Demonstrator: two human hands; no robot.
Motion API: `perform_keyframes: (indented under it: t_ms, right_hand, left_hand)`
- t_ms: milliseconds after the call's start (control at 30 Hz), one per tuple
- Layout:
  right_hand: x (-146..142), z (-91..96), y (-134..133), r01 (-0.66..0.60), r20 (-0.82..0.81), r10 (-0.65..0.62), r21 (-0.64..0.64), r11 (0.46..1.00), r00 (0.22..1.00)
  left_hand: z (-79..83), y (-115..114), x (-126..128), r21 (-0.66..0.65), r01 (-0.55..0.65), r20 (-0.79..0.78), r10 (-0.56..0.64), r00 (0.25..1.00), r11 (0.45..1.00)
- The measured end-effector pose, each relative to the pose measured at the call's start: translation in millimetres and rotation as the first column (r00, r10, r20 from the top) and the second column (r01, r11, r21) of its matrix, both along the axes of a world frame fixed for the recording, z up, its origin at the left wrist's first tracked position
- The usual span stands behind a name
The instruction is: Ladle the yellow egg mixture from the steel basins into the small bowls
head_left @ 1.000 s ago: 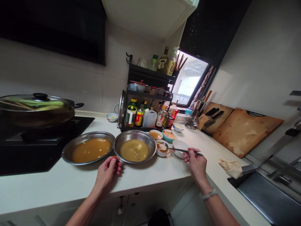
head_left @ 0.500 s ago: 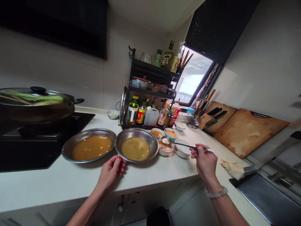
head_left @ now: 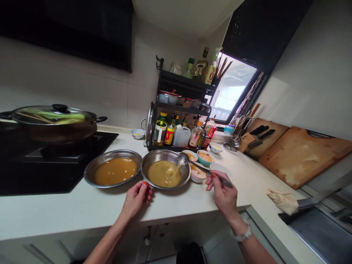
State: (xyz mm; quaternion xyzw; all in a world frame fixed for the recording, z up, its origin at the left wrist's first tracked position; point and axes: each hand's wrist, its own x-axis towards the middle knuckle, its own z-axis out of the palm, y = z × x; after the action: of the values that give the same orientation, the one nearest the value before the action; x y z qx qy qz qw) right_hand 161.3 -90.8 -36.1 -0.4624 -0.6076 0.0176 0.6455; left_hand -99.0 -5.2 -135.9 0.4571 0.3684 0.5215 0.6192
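Observation:
My right hand (head_left: 223, 194) is closed around the handle of a metal soup spoon (head_left: 183, 158). The spoon's bowl is tipped over a steel basin (head_left: 146, 165), and a thin stream runs from it into the yellowish broth (head_left: 162, 176). My left hand (head_left: 137, 198) has its thumb and fingers pinched at the near left rim of this basin. Left of it stands a second steel basin (head_left: 90, 174) with more orange broth and pale bits. Just right of the basins are small bowls of soup, one a white bowl (head_left: 198, 176) under the spoon's handle.
A lidded pan (head_left: 59, 128) sits on the black stove at left. Behind the basins rises a black rack (head_left: 181, 84) of bottles and jars. Cutting boards (head_left: 305, 156) and a knife block (head_left: 247, 142) lean at right, near a cloth (head_left: 283, 201) by the sink.
My right hand has moved left, carrying the spoon from above the small soup bowl to over the basin, where it has tipped and pours. My left hand stays at the basin rim.

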Motion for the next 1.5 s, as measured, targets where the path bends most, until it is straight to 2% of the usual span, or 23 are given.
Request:
perform_keyframes:
  t_ms: [133,200,333,467,533,633,800,1033,1167,1367,1500]
  right_hand:
    - [5,-2.0,-10,-0.049,0.195,0.030,0.095,0.994,0.980]
    - [14,-2.7,-13,0.014,0.212,-0.036,0.103,0.995,0.977]
    - [36,-9.4,-15,0.227,0.170,-0.228,0.023,0.974,0.959]
    - [49,-19.4,-17,0.278,0.151,-0.260,-0.117,0.953,0.954]
    - [51,-21.8,-17,0.269,0.090,-0.257,-0.175,0.947,0.962]
    - [54,-21.3,-13,0.272,-0.092,-0.297,-0.220,0.937,0.951]
    - [66,-15.2,-7,0.287,-0.365,-0.369,-0.261,0.922,0.855]
    - [68,0.7,-5,0.244,-0.531,-0.322,-0.215,0.946,0.784]
    - [62,12.9,-3,0.211,-0.564,-0.278,-0.182,0.960,0.777]
    - [38,22.9,3,0.152,-0.521,-0.232,-0.193,0.969,0.821]
    - [19,18.7,7,0.085,-0.386,-0.150,-0.180,0.980,0.910]
  left_hand:
    - [0.7,0,-1,-0.010,-0.009,-0.012,0.009,1.000,1.000]
    - [1.0,-1,-1,-0.012,-0.015,-0.015,0.015,1.000,1.000]
    - [1.3,-2,-1,-0.019,-0.018,-0.015,0.017,1.000,1.000]
    - [2.3,-2,-2,-0.017,-0.013,-0.029,0.013,0.999,1.000]
    - [3.3,-2,-2,-0.016,-0.013,-0.035,0.012,0.999,1.000]
    - [4.5,-3,-1,-0.012,-0.016,-0.036,0.016,0.999,1.000]
    - [4.3,-3,-1,-0.016,-0.018,-0.031,0.018,0.999,1.000]
    - [4.6,-3,-1,-0.013,-0.020,-0.022,0.020,1.000,1.000]
    - [6.5,-3,-1,-0.034,-0.017,-0.004,0.017,1.000,0.999]
    - [5.9,-3,-1,-0.012,-0.023,-0.018,0.022,1.000,1.000]
    - [5.4,-3,0,-0.005,-0.026,-0.024,0.026,0.999,1.000]
